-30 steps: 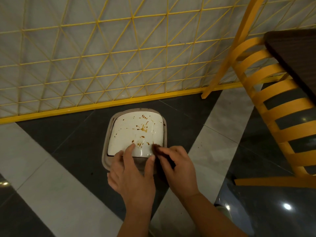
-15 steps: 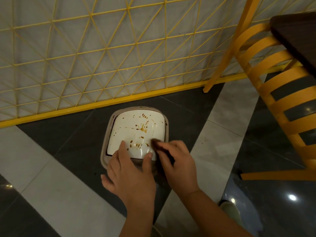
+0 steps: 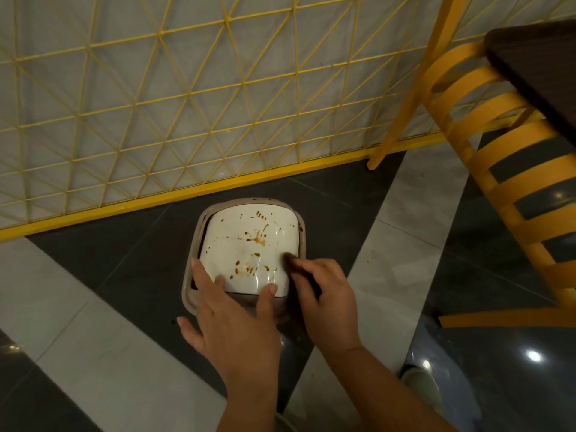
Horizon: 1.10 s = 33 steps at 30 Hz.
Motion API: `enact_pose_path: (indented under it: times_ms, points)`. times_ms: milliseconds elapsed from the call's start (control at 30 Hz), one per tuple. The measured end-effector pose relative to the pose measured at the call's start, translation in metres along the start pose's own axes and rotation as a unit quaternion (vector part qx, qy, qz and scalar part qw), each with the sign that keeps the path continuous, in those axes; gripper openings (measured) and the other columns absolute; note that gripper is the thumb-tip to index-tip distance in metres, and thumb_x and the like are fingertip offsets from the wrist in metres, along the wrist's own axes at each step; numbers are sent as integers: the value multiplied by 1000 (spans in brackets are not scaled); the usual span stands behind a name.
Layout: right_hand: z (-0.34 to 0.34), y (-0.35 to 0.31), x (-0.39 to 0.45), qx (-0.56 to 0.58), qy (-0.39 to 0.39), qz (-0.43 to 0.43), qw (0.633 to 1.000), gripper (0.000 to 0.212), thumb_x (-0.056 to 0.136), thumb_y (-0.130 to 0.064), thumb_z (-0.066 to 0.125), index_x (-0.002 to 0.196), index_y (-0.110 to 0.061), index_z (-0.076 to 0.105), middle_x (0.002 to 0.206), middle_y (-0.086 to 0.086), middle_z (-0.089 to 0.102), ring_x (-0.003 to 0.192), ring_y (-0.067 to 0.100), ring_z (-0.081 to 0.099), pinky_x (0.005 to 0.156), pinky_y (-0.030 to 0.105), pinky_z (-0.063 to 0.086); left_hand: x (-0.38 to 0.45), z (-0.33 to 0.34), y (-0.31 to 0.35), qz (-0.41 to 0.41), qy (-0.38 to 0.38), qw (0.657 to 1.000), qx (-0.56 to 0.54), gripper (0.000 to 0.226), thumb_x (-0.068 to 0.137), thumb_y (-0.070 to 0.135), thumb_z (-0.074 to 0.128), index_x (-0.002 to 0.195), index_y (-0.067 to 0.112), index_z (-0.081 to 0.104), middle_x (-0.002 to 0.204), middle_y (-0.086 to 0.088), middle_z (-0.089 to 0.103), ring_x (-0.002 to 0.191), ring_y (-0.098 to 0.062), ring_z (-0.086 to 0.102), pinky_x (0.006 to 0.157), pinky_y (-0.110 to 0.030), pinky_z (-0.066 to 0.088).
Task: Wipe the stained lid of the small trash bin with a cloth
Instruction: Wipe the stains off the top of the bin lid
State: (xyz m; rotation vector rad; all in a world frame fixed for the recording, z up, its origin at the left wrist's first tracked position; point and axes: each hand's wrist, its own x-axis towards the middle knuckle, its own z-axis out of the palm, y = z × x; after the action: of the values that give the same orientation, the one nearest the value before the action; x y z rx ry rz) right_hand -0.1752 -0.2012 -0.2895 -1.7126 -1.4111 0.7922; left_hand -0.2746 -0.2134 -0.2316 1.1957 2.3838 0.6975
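The floor (image 3: 93, 353) is made of glossy dark and pale grey tiles that meet in slanted bands, and behind it stands a white wall covered by a yellow wire grid (image 3: 187, 104) of triangles with a yellow bar along its bottom edge. On the right side there is a yellow chair (image 3: 514, 169) with curved slats, and above it the corner of a dark table (image 3: 542, 67) enters the picture. The small trash bin (image 3: 188, 294) stands on a dark tile near the yellow bar, in the middle of the view, and its beige rim goes around a white lid (image 3: 246, 251). The lid is closed and carries brown stains, with one larger group near the middle, some small spots near the far edge and more spots near the front edge. The left hand (image 3: 230, 325) is spread open and lies on the front of the bin, with some of its fingertips resting on the front edge of the lid. The right hand (image 3: 324, 294) is at the right front corner of the bin, its fingers curled around a dark cloth (image 3: 291, 260), of which only a small blurred part shows at the fingertips, touching the right side of the lid. The two hands are close to each other but do not touch. A pale shoe (image 3: 417, 378) shows partly below the right forearm.
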Motion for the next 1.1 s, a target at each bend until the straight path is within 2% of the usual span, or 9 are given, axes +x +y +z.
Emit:
enact_pose_path:
  times_ms: [133,233,367,567,733,867,967,1100]
  points:
    - [0,16,-5,-54,-39,92,994,22,93,-23,57,113,-29,64,98,-20,50,81,-14,48,78,3,42,0,1,0,-6,-7,1000,3,112,70,37,80,151,26,4,142,-5,48,137,-27,36,117,-50,-1]
    - [2,11,-24,-30,-37,92,995,23,91,-22,59,113,-28,64,100,-19,52,87,-11,51,78,-1,38,3,2,0,-1,-9,1000,-3,110,70,38,79,151,25,6,142,-6,48,137,-29,36,117,-50,0]
    - [4,-3,-13,33,15,47,998,25,90,-21,60,113,-29,63,99,-19,53,95,-6,54,81,4,42,3,3,-2,13,-13,1000,-11,108,72,38,78,151,23,7,140,-7,49,138,-27,34,117,-45,-2]
    - [11,5,22,-10,3,155,988,26,94,-28,54,118,-25,63,104,-12,55,80,-4,49,66,2,34,3,4,-5,9,-14,1000,-19,108,70,35,80,151,23,10,144,-9,44,139,-28,34,117,-46,2]
    - [11,11,-23,-30,-33,165,985,23,94,-28,54,115,-27,62,100,-16,53,83,-7,51,73,2,38,4,4,-2,7,-19,999,-45,107,68,29,83,150,22,15,145,-8,41,136,-30,36,117,-47,7]
    - [9,13,-15,-41,-27,137,989,21,93,-25,55,112,-26,64,101,-13,55,81,-3,52,75,7,44,3,4,-1,12,-28,998,-62,106,69,28,83,150,25,15,144,-7,40,136,-33,33,113,-57,25]
    - [12,13,23,-83,-25,145,986,22,95,-27,52,113,-26,64,108,-8,56,81,0,49,67,7,36,2,5,-3,24,-26,997,-74,106,70,27,82,150,27,13,145,-6,36,134,-28,34,105,-57,37]
    - [13,8,48,-121,-23,158,980,23,96,-30,49,115,-27,62,112,-6,55,76,2,48,65,11,33,0,7,-5,17,-27,996,-82,105,71,26,82,150,28,13,146,-6,33,134,-28,34,101,-56,42]
